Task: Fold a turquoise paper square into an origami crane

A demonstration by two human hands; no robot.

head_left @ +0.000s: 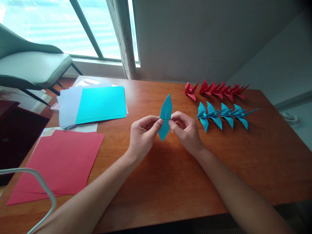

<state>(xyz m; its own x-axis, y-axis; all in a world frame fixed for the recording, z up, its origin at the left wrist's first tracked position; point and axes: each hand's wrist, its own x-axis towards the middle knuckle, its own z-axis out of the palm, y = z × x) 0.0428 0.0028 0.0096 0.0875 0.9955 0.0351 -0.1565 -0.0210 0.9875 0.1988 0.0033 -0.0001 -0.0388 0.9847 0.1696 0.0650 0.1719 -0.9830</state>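
A folded blue paper piece (165, 115), a long diamond shape, is held upright above the wooden table (170, 175). My left hand (142, 133) pinches its left edge with thumb and fingers. My right hand (185, 128) pinches its right edge the same way. Both hands hover a little over the table's middle.
Several finished blue paper cranes (224, 114) lie in a row to the right, with several red cranes (216, 88) behind them. A stack of cyan and pale sheets (95, 104) lies at the left rear, red sheets (60, 164) at the left front. A grey chair (31, 65) stands by the window.
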